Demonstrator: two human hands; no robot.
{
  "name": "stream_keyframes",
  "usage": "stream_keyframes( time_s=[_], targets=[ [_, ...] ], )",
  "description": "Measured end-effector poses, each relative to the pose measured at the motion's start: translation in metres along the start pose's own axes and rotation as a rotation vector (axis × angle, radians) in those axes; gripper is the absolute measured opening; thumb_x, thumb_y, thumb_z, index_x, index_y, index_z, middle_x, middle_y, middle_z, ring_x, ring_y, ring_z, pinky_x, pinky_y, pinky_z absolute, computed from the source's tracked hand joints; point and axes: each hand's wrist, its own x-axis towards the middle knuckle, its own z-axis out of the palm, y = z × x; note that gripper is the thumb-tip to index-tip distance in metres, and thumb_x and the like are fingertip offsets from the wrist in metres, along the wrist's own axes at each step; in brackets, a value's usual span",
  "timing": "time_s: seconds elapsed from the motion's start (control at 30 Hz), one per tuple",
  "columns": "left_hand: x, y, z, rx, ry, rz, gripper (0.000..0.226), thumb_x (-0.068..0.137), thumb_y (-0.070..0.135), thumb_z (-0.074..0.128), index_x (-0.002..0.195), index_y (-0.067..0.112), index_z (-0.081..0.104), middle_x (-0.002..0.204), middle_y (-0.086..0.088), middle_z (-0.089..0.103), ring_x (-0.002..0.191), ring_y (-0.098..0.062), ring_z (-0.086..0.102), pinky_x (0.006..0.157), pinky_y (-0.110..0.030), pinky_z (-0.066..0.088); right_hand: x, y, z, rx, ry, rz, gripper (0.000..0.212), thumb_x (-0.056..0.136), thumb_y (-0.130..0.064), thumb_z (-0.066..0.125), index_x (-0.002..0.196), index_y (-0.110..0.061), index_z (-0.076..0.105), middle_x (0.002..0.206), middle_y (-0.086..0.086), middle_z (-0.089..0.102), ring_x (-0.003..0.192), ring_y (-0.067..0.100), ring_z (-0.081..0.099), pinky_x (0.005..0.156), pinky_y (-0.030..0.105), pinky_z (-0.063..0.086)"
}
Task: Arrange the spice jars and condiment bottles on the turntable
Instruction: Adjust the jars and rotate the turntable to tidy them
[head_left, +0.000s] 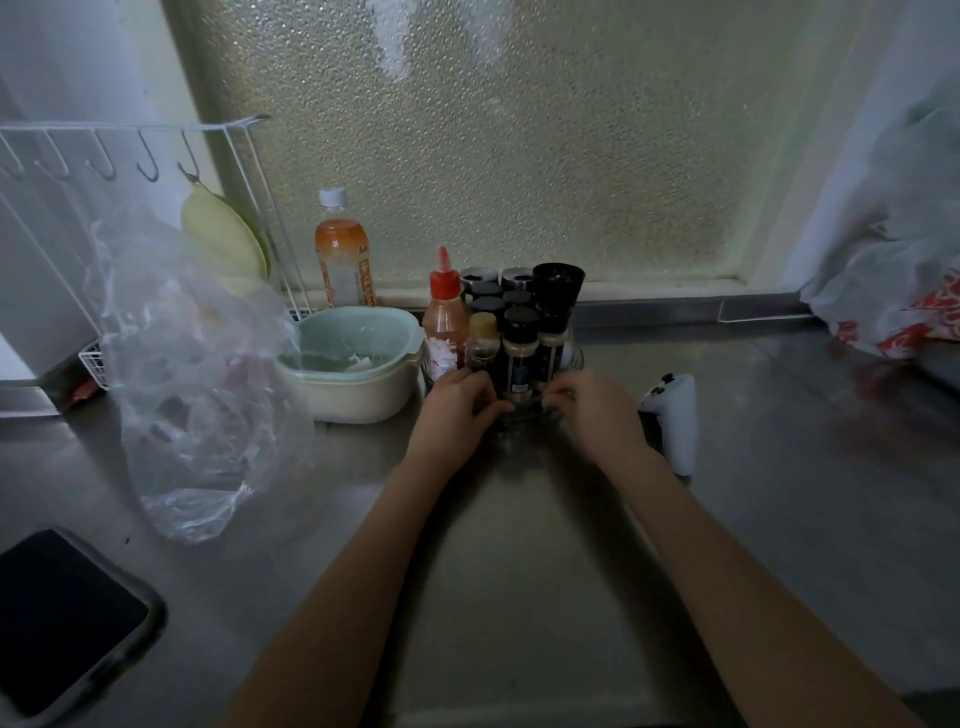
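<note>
Your left hand (457, 397) and right hand (592, 402) curl closed on the clear turntable's (574, 358) front rim, mid-table; turn it slowly so the crowded spice jars (519, 353) stay upright.

Counter (519, 561) in front of turntable (571, 358) open, only forearms over it. Left side tight: bowl (358, 384) just beside turntable, plastic bag (197, 395) next to bowl, phone (62, 618) at near-left corner. Right side: white controller (675, 415) near right hand (597, 410); beyond it wide free counter up to bag (893, 291) at far right. Behind jars (514, 322) only window (519, 130), no passage.
</note>
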Motion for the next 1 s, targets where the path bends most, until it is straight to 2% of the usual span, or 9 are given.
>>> stream_keyframes(
  time_s=[0.27, 0.4, 0.5, 0.6, 0.67, 0.8, 0.9, 1.0],
  targets=[
    [0.023, -0.011, 0.008, -0.055, -0.005, -0.044, 0.021, 0.077, 0.02, 0.074, 0.07, 0.01, 0.058, 0.076, -0.001, 0.052, 0.072, -0.018, 0.052, 0.063, -0.027, 0.037, 0.025, 0.002, 0.003, -0.012, 0.01, 0.04, 0.01, 0.081, -0.018, 0.062, 0.084, -0.015, 0.071, 0.092, 0.011, 0.071, 0.088, 0.027, 0.062, 0.068, 0.027, 0.035],
    [0.018, -0.012, 0.013, -0.073, 0.031, -0.042, 0.02, 0.077, 0.02, 0.074, 0.071, 0.012, 0.056, 0.078, 0.0, 0.051, 0.077, -0.018, 0.051, 0.068, -0.027, 0.039, 0.023, 0.004, 0.005, 0.01, 0.039, 0.021, 0.01, 0.082, -0.016, 0.061, 0.081, -0.016, 0.071, 0.089, 0.01, 0.071, 0.085, 0.026, 0.063, 0.069, 0.029, 0.04],
    [0.013, -0.013, 0.015, -0.011, 0.072, -0.029, 0.021, 0.078, 0.025, 0.073, 0.078, 0.013, 0.056, 0.082, 0.002, 0.05, 0.082, -0.017, 0.048, 0.07, -0.026, 0.037, 0.019, 0.002, 0.007, 0.017, 0.037, 0.014, 0.012, 0.085, -0.017, 0.058, 0.083, -0.015, 0.07, 0.091, 0.009, 0.071, 0.087, 0.025, 0.063, 0.072, 0.033, 0.044],
    [0.013, -0.014, 0.014, 0.029, 0.148, -0.094, 0.034, 0.076, 0.042, 0.07, 0.085, 0.014, 0.052, 0.089, 0.001, 0.05, 0.086, -0.016, 0.046, 0.071, -0.025, 0.036, 0.013, 0.004, 0.008, 0.007, 0.086, -0.015, 0.013, 0.086, -0.018, 0.057, 0.085, -0.014, 0.069, 0.092, 0.009, 0.07, 0.087, 0.025, 0.062, 0.069, 0.03, 0.04],
    [0.012, -0.014, 0.013, 0.01, 0.18, -0.144, 0.042, 0.08, 0.052, 0.06, 0.093, 0.013, 0.05, 0.095, -0.003, 0.052, 0.09, -0.019, 0.048, 0.074, -0.028, 0.037, 0.01, 0.004, 0.009, -0.004, 0.116, -0.031, 0.013, 0.086, -0.018, 0.057, 0.085, -0.014, 0.068, 0.091, 0.009, 0.071, 0.085, 0.026, 0.062, 0.067, 0.029, 0.038],
    [0.011, -0.013, 0.014, -0.065, 0.145, -0.186, 0.06, 0.085, 0.056, 0.043, 0.122, 0.009, 0.045, 0.119, -0.011, 0.054, 0.111, -0.025, 0.048, 0.093, -0.037, 0.042, 0.01, 0.002, 0.013, 0.012, 0.131, -0.044, 0.012, 0.085, -0.016, 0.058, 0.085, -0.011, 0.069, 0.09, 0.011, 0.072, 0.084, 0.027, 0.063, 0.067, 0.028, 0.038],
    [0.013, -0.012, 0.012, -0.093, 0.109, -0.213, 0.067, 0.085, 0.059, 0.04, 0.13, 0.01, 0.04, 0.128, -0.011, 0.049, 0.119, -0.025, 0.043, 0.099, -0.037, 0.037, 0.009, 0.002, 0.012, 0.031, 0.143, -0.044, 0.011, 0.085, -0.016, 0.058, 0.084, -0.011, 0.068, 0.089, 0.01, 0.072, 0.084, 0.027, 0.064, 0.066, 0.027, 0.037],
    [0.008, -0.011, 0.014, -0.105, 0.118, -0.214, 0.057, 0.089, 0.051, 0.046, 0.129, 0.012, 0.04, 0.127, -0.01, 0.05, 0.119, -0.024, 0.044, 0.096, -0.035, 0.038, 0.007, 0.003, 0.018, 0.036, 0.134, -0.048, 0.011, 0.086, -0.015, 0.057, 0.085, -0.01, 0.068, 0.091, 0.011, 0.072, 0.084, 0.027, 0.064, 0.066, 0.027, 0.037]
  ],
)
